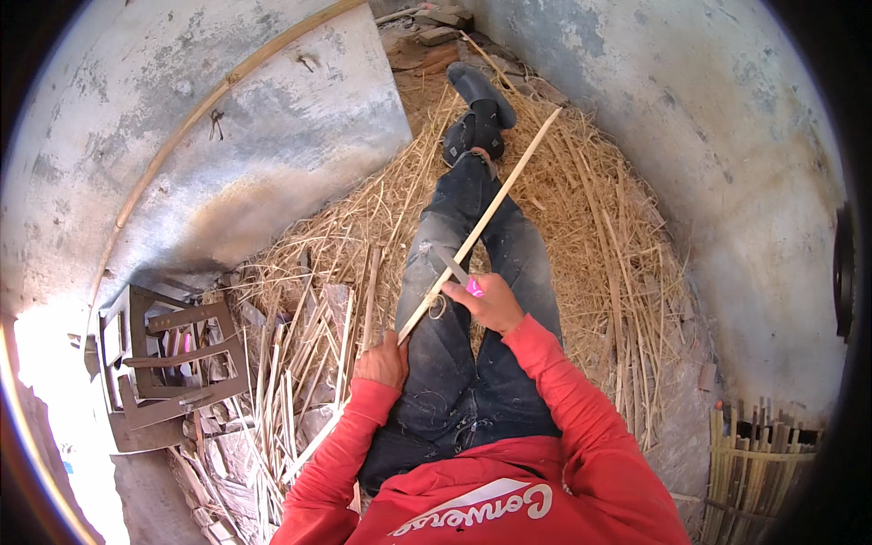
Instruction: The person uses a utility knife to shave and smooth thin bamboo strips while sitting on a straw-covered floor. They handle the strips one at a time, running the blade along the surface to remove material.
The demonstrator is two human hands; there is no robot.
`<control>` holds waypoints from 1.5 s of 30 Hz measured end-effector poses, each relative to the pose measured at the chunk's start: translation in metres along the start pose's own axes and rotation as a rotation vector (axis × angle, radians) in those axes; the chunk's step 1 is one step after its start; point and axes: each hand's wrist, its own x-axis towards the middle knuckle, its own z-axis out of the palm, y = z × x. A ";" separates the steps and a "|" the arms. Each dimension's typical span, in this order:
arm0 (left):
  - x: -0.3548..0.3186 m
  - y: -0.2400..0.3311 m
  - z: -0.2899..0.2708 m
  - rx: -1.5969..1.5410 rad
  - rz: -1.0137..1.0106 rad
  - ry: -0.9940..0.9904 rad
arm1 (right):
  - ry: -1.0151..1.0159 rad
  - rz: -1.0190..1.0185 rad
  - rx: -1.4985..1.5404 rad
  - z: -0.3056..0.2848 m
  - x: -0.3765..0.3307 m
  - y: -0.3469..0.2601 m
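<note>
My left hand (pixel 382 363), at seven o'clock, is folded around the pale strip (pixel 490 207), which lies slantwise over my legs (pixel 427 372) and points to one o'clock. My right hand (pixel 493 302), toward four o'clock, has its fingers closed on the knife (pixel 474 287), whose blade crosses the strip. A thin curl (pixel 437 307) hangs beside the strip, so I judge that the shaving is begun but not finished; how much remains, I cannot tell

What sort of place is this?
Probably a rough wood or bamboo workshop: pale shavings cover the floor, a knife crosses a long pale strip, and a bundle of thin sticks stands at lower right.
</note>
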 end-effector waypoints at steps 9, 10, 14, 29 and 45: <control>0.002 0.007 0.001 0.067 -0.040 -0.061 | -0.076 -0.280 -0.248 0.011 0.012 -0.005; 0.003 0.006 0.000 0.051 -0.052 -0.082 | -0.062 -0.312 -0.260 0.014 0.010 -0.002; 0.006 0.005 0.002 0.002 -0.081 -0.145 | 0.003 -0.289 -0.259 0.029 -0.002 -0.001; 0.017 -0.017 0.012 -0.393 0.056 -0.124 | 0.244 0.098 0.268 0.035 -0.075 -0.048; -0.018 0.012 -0.057 -0.866 0.059 -0.199 | 0.524 -0.169 0.252 -0.063 -0.049 -0.056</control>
